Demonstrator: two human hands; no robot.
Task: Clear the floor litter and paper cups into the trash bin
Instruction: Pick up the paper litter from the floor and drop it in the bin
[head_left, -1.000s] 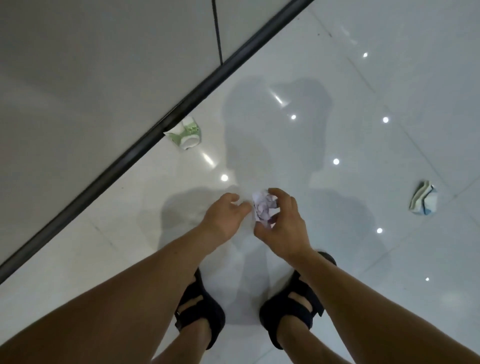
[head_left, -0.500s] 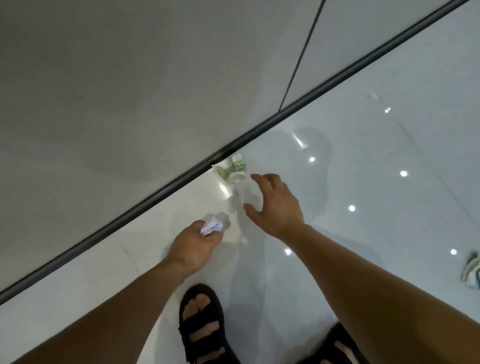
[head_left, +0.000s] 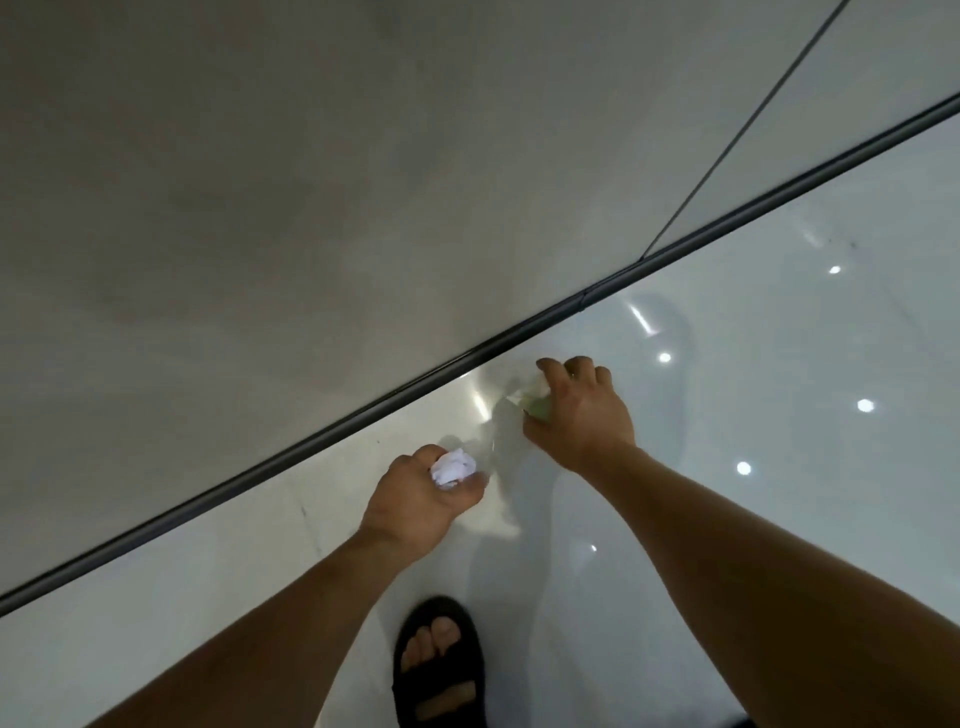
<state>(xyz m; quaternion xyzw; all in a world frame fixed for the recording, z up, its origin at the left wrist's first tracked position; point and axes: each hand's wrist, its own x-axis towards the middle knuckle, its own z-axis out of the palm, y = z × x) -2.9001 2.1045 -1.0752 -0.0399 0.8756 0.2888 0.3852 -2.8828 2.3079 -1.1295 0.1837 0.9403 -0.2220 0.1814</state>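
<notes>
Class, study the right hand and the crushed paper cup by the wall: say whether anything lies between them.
Nothing visible does. The right hand is on the paper cup, fingers curled round it, close by the wall. The left hand holds a paper ball, apart from it. No trash bin is in view.

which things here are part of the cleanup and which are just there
Part of the job:
- crumpled white paper, held in the left hand
- green and white paper cup by the wall, with the right hand curled round it

Just there:
- black sandal
- dark skirting strip
- grey wall
- glossy floor

No trash bin is in view.
</notes>
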